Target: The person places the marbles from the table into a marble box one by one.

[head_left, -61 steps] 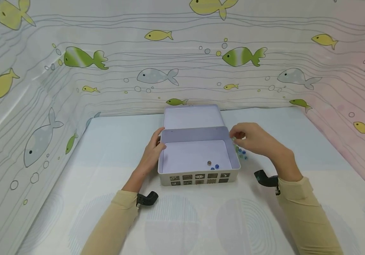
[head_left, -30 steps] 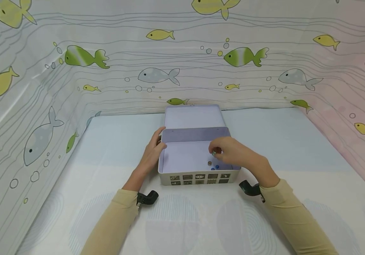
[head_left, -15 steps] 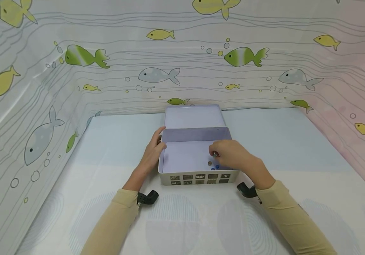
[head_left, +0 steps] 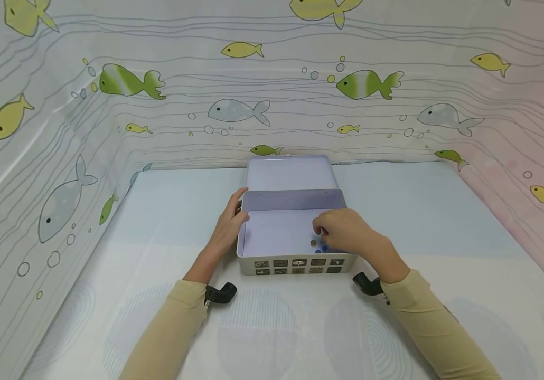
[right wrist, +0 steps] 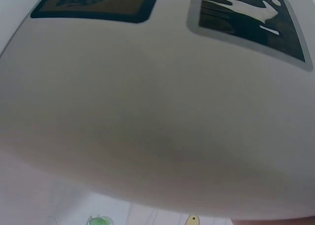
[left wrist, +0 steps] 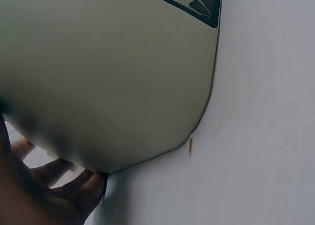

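Observation:
A white box [head_left: 277, 265] with a pale lavender inside stands on the table, its lid [head_left: 292, 173] laid back behind it. My left hand [head_left: 226, 229] grips the box's left wall, thumb over the rim and fingers outside; the left wrist view shows those fingers [left wrist: 88, 190] at the box's edge. Over the right half of the box floor is my right hand [head_left: 343, 229], fingers bent downward. Whether anything is between its fingertips is hidden. Just below it lie a brown marble [head_left: 313, 243] and two blue marbles [head_left: 325, 248].
Dark picture tiles [head_left: 299, 263] decorate the box's front. Low in the right wrist view is a round green glassy thing [right wrist: 100, 220]. A fish-patterned sheet [head_left: 238, 79] rises behind the pale table cover [head_left: 181, 200]. Black wrist cameras [head_left: 221, 293] sit on both wrists.
My right hand has moved left, from loose marbles beside the box to inside it. A marble seen in its fingers earlier is out of sight now. My left hand stays put.

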### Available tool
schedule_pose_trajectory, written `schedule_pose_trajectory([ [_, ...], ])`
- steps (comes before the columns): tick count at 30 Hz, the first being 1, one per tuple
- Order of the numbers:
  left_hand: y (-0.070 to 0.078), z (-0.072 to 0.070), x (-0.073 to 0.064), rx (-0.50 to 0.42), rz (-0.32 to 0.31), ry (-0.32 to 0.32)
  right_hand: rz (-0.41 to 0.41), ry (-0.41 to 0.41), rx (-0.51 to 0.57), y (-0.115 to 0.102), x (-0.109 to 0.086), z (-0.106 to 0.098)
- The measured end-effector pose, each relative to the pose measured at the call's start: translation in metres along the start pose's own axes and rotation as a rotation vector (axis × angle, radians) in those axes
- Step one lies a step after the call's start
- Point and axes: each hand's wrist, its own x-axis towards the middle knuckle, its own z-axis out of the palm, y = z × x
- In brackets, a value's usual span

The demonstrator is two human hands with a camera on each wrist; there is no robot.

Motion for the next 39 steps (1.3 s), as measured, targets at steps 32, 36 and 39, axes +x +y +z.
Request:
schedule_pose_trajectory([
  [32, -0.045, 0.007, 0.023, 0.04, 0.034, 0.047, 0.054, 0.124, 0.339, 0.03, -0.011, -0.038],
  [36, -0.044, 0.007, 0.022, 0.043, 0.033, 0.047, 0.071, 0.141, 0.333, 0.036, -0.013, -0.04],
  [39, -0.044, 0.007, 0.022, 0.041, 0.035, 0.045, 0.087, 0.149, 0.324, 0.04, -0.015, -0.042],
])
